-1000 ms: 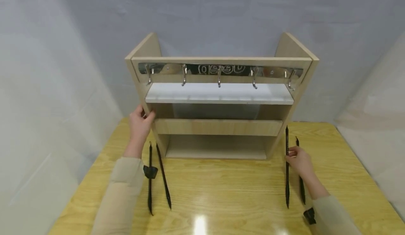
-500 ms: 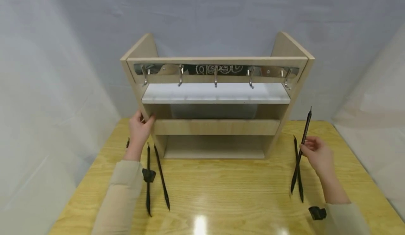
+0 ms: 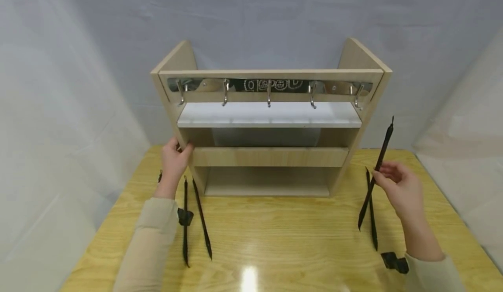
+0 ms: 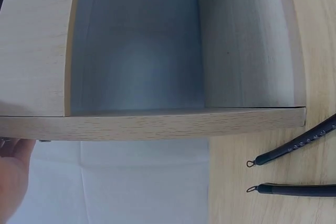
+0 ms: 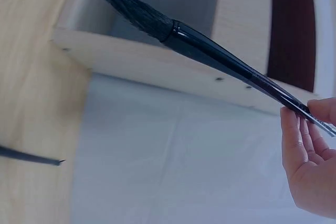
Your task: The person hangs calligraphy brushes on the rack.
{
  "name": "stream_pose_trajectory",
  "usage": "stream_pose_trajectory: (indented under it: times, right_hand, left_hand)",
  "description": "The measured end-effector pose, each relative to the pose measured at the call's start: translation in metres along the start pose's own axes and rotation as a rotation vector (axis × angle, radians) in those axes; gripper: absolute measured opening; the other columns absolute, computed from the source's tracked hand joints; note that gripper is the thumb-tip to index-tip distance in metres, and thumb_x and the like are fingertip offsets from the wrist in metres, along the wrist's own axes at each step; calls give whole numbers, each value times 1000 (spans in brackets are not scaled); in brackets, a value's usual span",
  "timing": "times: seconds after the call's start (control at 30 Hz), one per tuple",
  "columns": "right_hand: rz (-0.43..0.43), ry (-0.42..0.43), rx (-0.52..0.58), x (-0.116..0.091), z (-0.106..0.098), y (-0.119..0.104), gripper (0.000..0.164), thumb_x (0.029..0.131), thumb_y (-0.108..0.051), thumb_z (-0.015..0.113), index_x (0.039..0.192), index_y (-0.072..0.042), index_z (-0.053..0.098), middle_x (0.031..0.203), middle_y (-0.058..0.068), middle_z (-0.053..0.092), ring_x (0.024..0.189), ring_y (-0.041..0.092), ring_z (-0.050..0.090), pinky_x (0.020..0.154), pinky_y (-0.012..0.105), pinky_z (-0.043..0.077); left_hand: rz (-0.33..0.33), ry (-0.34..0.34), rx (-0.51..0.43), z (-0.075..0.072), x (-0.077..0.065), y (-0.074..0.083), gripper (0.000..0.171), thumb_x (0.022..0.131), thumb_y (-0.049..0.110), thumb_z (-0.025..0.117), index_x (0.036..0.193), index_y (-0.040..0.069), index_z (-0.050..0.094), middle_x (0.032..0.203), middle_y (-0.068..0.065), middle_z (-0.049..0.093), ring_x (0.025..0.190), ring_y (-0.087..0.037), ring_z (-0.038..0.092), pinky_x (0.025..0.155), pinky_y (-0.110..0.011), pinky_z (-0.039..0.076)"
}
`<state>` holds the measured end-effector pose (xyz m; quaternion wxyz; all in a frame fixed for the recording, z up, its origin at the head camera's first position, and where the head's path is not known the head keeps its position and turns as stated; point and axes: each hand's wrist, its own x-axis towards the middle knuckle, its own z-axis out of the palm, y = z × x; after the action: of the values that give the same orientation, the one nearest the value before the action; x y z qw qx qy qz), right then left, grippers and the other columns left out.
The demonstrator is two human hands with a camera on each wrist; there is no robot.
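Pinching a black calligraphy brush [image 3: 381, 154] above the counter [image 3: 271, 239] with the right grip [image 3: 404, 189]; clasping the side of the wooden shelf [image 3: 271, 156] with the left grip [image 3: 173, 161].
Slanting across a second brush [image 3: 373, 228] in the head view, right of the shelf, opposite two more brushes [image 3: 203, 220]; glossy-handled, with dark bristles lowermost.

Left hand [image 3: 174, 159]: fingers partly hidden behind the side panel [image 3: 173, 117], head view.
Held brush [image 5: 223, 61]: end cut off by right edge, right-wrist view.
Lower-right brushes [image 4: 299, 144]: cut off likewise, left-wrist view.
Strip lettering [image 3: 273, 85]: too small to read, upper centre, head view.
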<state>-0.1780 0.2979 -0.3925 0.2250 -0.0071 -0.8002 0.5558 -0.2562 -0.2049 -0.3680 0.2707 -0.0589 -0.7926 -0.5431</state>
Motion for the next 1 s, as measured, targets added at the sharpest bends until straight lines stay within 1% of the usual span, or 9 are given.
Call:
stream_pose_trajectory:
  times: [0.23, 0.37, 0.43, 0.5, 0.6, 0.67, 0.73, 0.87, 1.0]
  right_hand:
    - [-48, 2, -148, -18, 12, -66, 24, 79, -6, 65, 99, 3, 56, 82, -16, 55, 77, -5, 53, 65, 7, 44]
    - [-89, -24, -134, -18, 17, -63, 28, 78, -10, 67, 101, 3, 57, 84, -7, 57, 77, -3, 54, 65, 7, 44]
    - [-126, -45, 1, -12, 18, -40, 29, 76, -9, 69, 101, 0, 59, 86, -1, 59, 78, 0, 56, 63, 7, 44]
    - [-120, -63, 17, -10, 19, -36, 30, 76, -15, 70, 102, -3, 60, 88, 3, 59, 80, 2, 56, 64, 8, 44]
    - [-142, -65, -27, -12, 23, -43, 29, 77, -15, 69, 102, -3, 60, 88, 5, 59, 79, 1, 56, 63, 8, 44]
    - [-128, -52, -178, -19, 27, -69, 29, 79, -16, 67, 102, 0, 59, 86, 4, 59, 78, -2, 54, 64, 8, 44]
    - [-143, -39, -223, -22, 31, -79, 27, 79, -10, 66, 102, 2, 58, 84, -1, 59, 75, -7, 52, 62, 7, 43]
    - [-133, -28, -262, -24, 34, -91, 26, 78, -5, 66, 101, 2, 59, 81, -8, 56, 73, -12, 49, 61, 5, 41]
    - [-143, -18, -275, -23, 35, -93, 23, 78, -5, 66, 99, 2, 60, 80, -6, 57, 72, -11, 49, 61, 5, 41]
  left_hand:
    - [-27, -1, -16, 1, 0, 0, 23, 85, 4, 54, 103, -9, 57, 105, -24, 56, 100, -32, 52, 82, -43, 46]
    - [-49, -6, 9, 1, -2, 2, 25, 86, 8, 53, 105, -8, 56, 104, -23, 56, 94, -32, 55, 76, -44, 48]
    - [-57, -8, 27, 1, -2, 2, 26, 87, 10, 53, 106, -7, 56, 103, -23, 57, 91, -31, 56, 73, -43, 49]
    - [-59, -10, 33, 1, -2, 2, 26, 87, 11, 53, 106, -6, 56, 102, -23, 57, 89, -31, 56, 72, -43, 49]
    - [-60, -13, 33, 1, -3, 1, 27, 87, 11, 53, 107, -6, 56, 102, -23, 57, 89, -30, 56, 71, -42, 49]
    - [-63, -14, 25, 1, -3, 1, 26, 87, 11, 52, 107, -6, 55, 102, -23, 57, 89, -30, 56, 71, -42, 49]
    - [-69, -16, 19, 1, -3, 1, 26, 87, 10, 52, 108, -6, 55, 103, -23, 57, 89, -30, 55, 71, -42, 48]
    - [-77, -17, 8, 1, -4, 3, 27, 87, 9, 52, 109, -7, 54, 104, -23, 56, 91, -30, 54, 73, -42, 48]
    - [-80, -15, -25, 1, -4, 3, 28, 86, 7, 52, 110, -8, 54, 105, -24, 55, 93, -31, 54, 75, -44, 47]
